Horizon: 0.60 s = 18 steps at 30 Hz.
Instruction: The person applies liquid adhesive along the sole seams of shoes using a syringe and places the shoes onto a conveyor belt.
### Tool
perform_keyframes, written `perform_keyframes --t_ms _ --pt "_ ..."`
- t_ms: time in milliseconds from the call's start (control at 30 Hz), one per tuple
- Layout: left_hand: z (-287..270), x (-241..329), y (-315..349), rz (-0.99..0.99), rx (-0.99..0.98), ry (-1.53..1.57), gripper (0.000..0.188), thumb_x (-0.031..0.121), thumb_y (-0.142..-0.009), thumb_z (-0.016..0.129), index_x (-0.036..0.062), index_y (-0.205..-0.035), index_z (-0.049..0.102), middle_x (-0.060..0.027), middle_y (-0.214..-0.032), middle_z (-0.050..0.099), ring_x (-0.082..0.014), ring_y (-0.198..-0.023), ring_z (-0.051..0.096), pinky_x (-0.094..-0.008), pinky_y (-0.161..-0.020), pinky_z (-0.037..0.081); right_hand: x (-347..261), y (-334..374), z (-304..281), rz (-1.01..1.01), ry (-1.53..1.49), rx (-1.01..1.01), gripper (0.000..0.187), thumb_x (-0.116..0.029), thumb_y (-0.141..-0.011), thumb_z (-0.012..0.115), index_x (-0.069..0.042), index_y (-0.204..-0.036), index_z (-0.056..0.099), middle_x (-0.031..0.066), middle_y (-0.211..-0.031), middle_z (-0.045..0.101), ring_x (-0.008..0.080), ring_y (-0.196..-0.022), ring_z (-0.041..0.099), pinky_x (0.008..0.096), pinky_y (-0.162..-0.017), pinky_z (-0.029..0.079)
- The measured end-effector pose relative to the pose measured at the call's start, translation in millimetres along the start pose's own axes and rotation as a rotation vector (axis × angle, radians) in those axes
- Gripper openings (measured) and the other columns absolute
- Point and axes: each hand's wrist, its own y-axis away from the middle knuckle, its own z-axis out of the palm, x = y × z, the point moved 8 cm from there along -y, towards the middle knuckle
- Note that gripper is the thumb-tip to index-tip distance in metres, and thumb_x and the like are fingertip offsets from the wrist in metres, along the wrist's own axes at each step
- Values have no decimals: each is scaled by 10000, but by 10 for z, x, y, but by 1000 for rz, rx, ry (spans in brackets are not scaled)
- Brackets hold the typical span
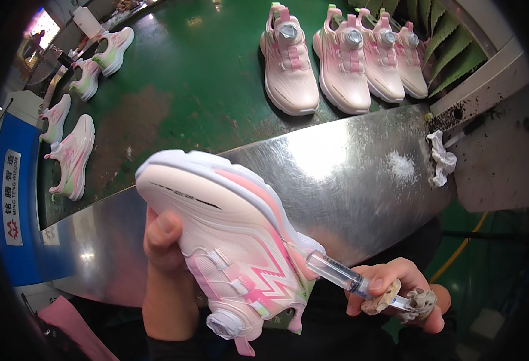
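Observation:
A pale pink and white sneaker with a pink zigzag on its side and a round silver dial is tilted in front of me, sole edge up and toe to the far left. My left hand grips it by the forefoot, with most fingers hidden behind the shoe. My right hand is closed around a clear syringe, whose flange and plunger end are wrapped in greyish crumpled material. The syringe's thin tip lies at the seam between upper and sole near the heel; whether it touches is unclear.
Beyond a shiny metal ledge, a green surface carries several matching sneakers at the far right and more sneakers on the left. White residue and a crumpled white wad lie on the ledge's right. Green flaps hang behind.

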Motion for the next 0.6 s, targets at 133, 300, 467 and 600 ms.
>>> perform_keyframes --t_ms 133,300,467,600 --pt "-204 -147 -17 -36 45 90 663 354 -772 638 -68 -1246 448 -232 -1157 577 -315 -1007 615 -424 -877 509 49 93 -86 53 34 29 786 -630 -739 662 -34 -1217 477 188 -1042 612 282 -978 573 386 -833 400" --pt "-391 -136 54 -37 96 176 625 327 -819 595 -58 -1283 430 -206 -1194 570 -298 -1064 588 -416 -921 483 63 194 -66 66 50 -5 783 -623 -735 670 -15 -1202 508 143 -1043 622 270 -926 596 367 -805 404" --pt "-424 -3 87 -25 175 93 583 356 -850 572 -46 -1256 457 -194 -1176 583 -279 -1031 602 -397 -894 494 73 292 -31 60 17 -11 772 -606 -745 671 -5 -1204 517 143 -1022 631 270 -919 596 353 -777 398" --pt "-579 -153 0 -36 163 146 555 376 -863 559 -24 -1240 481 -174 -1159 595 -263 -1013 606 -388 -882 495 132 377 -117 68 16 8 768 -604 -747 671 -3 -1200 522 156 -999 635 269 -916 595 353 -775 399"
